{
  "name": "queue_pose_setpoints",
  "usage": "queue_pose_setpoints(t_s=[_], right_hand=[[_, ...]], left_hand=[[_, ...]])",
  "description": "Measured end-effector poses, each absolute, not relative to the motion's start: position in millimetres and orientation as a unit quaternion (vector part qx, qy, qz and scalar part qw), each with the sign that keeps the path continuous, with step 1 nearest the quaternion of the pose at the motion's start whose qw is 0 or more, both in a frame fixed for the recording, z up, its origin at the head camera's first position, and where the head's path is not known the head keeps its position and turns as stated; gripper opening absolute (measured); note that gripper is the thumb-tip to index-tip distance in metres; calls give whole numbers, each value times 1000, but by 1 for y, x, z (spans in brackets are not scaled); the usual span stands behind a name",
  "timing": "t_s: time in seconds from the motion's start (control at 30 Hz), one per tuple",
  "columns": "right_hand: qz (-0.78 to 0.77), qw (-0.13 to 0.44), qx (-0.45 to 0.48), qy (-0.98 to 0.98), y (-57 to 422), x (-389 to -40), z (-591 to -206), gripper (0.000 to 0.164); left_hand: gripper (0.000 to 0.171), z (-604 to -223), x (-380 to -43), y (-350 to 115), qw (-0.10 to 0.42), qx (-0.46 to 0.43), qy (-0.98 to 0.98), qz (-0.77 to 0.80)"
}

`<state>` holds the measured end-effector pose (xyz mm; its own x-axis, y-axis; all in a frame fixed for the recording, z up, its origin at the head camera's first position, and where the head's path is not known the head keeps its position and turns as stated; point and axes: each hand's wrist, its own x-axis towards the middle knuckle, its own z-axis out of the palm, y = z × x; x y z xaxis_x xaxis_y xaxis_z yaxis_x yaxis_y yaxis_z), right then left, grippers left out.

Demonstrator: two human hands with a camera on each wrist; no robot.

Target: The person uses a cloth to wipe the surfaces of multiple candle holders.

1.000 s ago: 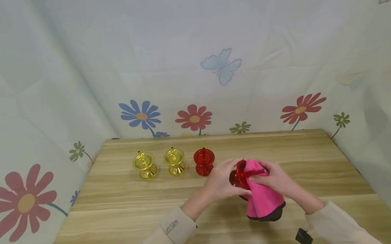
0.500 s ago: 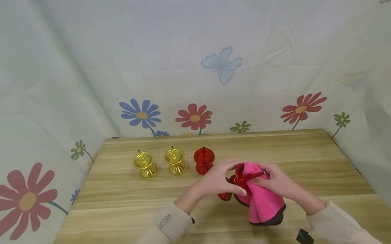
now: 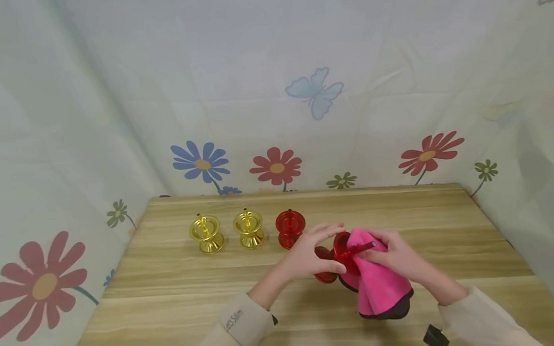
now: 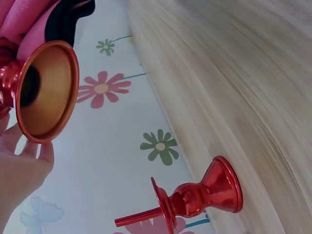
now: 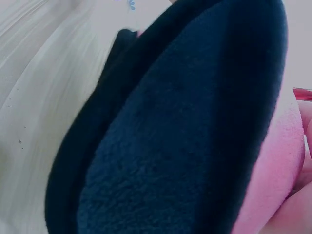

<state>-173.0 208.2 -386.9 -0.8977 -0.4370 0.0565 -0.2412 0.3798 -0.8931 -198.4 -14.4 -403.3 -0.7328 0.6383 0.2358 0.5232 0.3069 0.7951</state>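
Lower left of centre in the head view, my left sleeve (image 3: 237,333) bears small dark lettering (image 3: 234,320), seemingly "Let's Slim", its spelling unclear.

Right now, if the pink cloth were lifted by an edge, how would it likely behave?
Probably floppy: the pink cloth hangs in loose folds below the right hand. It likely won't slip easily from a grip, since its dark side looks fuzzy in the right wrist view. Breakage seems unlikely, as it looks like soft fabric.
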Motion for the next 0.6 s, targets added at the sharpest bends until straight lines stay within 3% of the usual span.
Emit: queue_pose_setpoints(t_s=[0.2,0.27,0.33,0.53,0.6], right_hand=[[-509,115,-217,825,209,-171,-385,46],[-507,113,-213,828,210,-172,-385,45],[-509,105,-195,832,211,-172,-385,44],[-532,100,-114,833,212,-175,-385,48],[-537,100,-98,832,210,-176,-384,50]], left_hand=[[70,-405,-202,-16,143,379,789,462],[71,-406,-201,-16,142,377,789,464],[72,-407,-199,-14,105,371,790,477],[60,-415,-189,-4,-131,390,795,446],[61,-416,-186,-1,-177,407,803,399]])
